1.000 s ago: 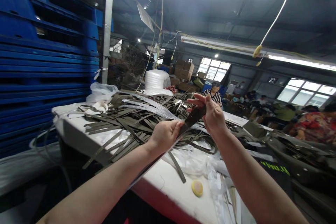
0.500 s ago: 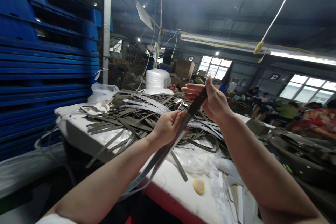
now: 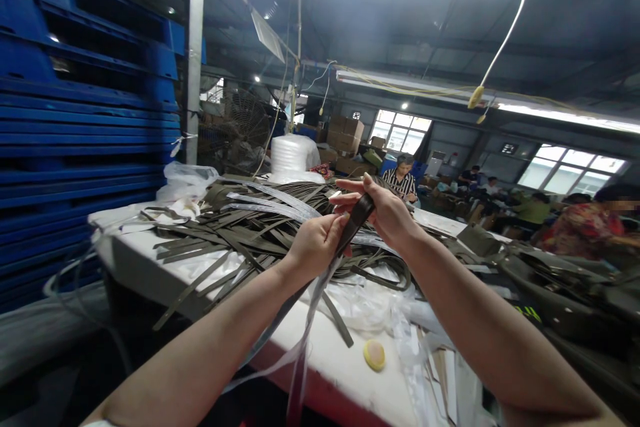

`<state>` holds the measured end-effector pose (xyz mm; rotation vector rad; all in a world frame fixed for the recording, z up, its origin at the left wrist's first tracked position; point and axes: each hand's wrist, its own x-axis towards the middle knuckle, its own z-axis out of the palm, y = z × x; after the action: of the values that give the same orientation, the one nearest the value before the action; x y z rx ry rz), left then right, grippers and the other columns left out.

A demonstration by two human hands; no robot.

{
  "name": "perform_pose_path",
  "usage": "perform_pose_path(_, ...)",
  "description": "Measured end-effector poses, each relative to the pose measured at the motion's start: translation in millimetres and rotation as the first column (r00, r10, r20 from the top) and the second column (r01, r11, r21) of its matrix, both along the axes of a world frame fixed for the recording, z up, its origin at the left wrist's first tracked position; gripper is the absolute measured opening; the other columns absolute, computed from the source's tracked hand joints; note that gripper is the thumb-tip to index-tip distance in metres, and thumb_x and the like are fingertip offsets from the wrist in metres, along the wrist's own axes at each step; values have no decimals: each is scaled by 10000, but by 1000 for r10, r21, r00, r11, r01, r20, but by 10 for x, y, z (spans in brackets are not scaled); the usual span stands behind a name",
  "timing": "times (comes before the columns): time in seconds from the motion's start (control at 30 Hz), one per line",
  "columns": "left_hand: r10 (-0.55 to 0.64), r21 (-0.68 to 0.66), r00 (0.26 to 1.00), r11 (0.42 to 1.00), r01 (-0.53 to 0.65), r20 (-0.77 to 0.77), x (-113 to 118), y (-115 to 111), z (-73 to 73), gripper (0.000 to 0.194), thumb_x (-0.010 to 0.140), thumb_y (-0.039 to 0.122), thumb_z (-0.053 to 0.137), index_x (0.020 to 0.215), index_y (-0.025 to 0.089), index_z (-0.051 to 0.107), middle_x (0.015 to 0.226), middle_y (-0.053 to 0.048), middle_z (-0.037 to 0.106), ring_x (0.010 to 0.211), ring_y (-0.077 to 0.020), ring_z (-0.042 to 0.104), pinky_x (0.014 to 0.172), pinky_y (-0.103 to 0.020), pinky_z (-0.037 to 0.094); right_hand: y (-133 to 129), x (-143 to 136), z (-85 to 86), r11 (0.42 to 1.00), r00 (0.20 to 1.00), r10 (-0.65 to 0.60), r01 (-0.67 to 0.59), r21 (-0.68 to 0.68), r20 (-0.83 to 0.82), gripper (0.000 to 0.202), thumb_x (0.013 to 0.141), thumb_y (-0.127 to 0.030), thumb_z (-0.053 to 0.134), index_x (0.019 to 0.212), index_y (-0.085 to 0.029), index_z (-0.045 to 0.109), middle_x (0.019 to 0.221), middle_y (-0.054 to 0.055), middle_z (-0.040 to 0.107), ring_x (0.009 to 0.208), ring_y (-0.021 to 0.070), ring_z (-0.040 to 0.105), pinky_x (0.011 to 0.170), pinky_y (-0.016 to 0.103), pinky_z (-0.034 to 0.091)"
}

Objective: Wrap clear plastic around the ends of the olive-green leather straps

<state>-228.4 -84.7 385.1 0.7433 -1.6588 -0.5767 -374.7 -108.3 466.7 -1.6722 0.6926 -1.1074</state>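
A dark olive strap (image 3: pixel 356 221) runs slantwise between my hands above the table. My left hand (image 3: pixel 316 240) is closed around it, thumb pressed on top. At the strap's upper end is my right hand (image 3: pixel 393 213), its thumb side and palm against the strap while some fingers stretch out to the left. Below my left hand, a clear plastic strip (image 3: pixel 313 313) hangs down past the table edge beside the strap's lower length. Behind the hands lies a large tangled pile of similar olive straps (image 3: pixel 235 227), with clear plastic strips among them.
The white table (image 3: pixel 280 340) also carries a yellow-rimmed round object (image 3: pixel 374 355) and crumpled clear plastic (image 3: pixel 365 307). Blue pallets (image 3: pixel 90 167) are stacked at left. Dark olive bags (image 3: pixel 565 287) lie at right. A person in stripes (image 3: pixel 400 181) sits beyond the table.
My right hand has come down and left, closer to my left hand, and the strap's end now bends at its fingers. The clear plastic strip hangs farther from the strap.
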Motion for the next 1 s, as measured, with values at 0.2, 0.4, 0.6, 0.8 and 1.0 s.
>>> perform_pose_path(0.2,59,-20,998,998,-59,-20,90,-2,6,523,983,463,373,645,143,612,529,-5,617,412,-81,463,434,-182,334,91,55,-148,992,996,-55,47,-116,-64,638,693,-623,741,1129,-162,669,888,62,716,751,172,641,709,289,515)
perform_pose_path(0.4,163,-74,987,984,-164,-9,126,-3,-58,460,1003,408,342,755,146,628,563,-5,624,478,-108,541,498,-198,376,71,134,-456,979,987,-53,21,-204,-154,447,743,-557,711,922,-147,719,608,-17,591,503,94,494,492,228,407)
perform_pose_path(0.6,389,-101,921,916,-388,-14,93,-20,-203,428,1004,373,325,733,168,585,645,-34,641,573,-147,562,563,-242,372,43,155,-604,997,992,-3,-7,-81,-123,455,618,-438,842,968,-184,699,703,-4,658,540,119,567,551,258,507)
perform_pose_path(0.8,395,-6,910,917,-399,-124,203,-41,-230,480,1013,432,304,735,178,602,626,-25,644,568,-141,575,587,-238,405,26,126,-633,984,991,-116,105,-142,-69,426,737,-571,717,834,-156,695,641,15,641,515,114,545,509,247,485)
perform_pose_path(1.0,301,89,945,952,-292,-125,332,-202,-419,528,979,562,337,663,177,512,475,33,476,431,-107,425,471,-228,311,-36,-2,-583,970,983,-180,173,-171,-25,457,763,-594,689,850,-145,685,749,56,699,502,94,524,481,225,438)
